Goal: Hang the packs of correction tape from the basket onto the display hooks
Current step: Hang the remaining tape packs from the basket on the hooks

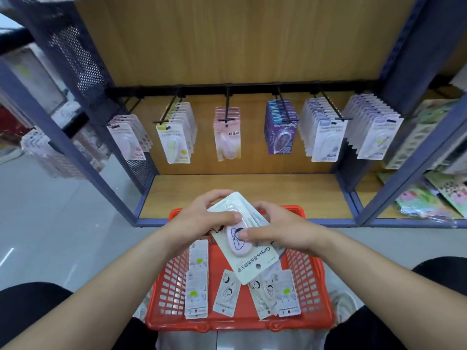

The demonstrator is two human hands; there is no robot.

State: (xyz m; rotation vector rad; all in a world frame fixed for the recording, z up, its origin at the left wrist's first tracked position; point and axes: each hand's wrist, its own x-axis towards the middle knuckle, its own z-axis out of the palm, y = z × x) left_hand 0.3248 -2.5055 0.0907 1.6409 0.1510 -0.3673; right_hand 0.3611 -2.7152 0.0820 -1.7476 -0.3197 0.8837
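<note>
Red basket [308, 281] at six o'clock holds spare packs [226, 294] while left hand [202, 219] and right hand [280, 229] curl round a gathered stack [255, 261] above it, which likely needs turning hole-up toward the twelve-o'clock hooks [228, 109].

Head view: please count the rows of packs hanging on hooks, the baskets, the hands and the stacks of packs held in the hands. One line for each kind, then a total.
Rows of packs hanging on hooks: 6
Red basket: 1
Hands: 2, the left hand and the right hand
Stack of packs held by both hands: 1
Total: 10
</note>
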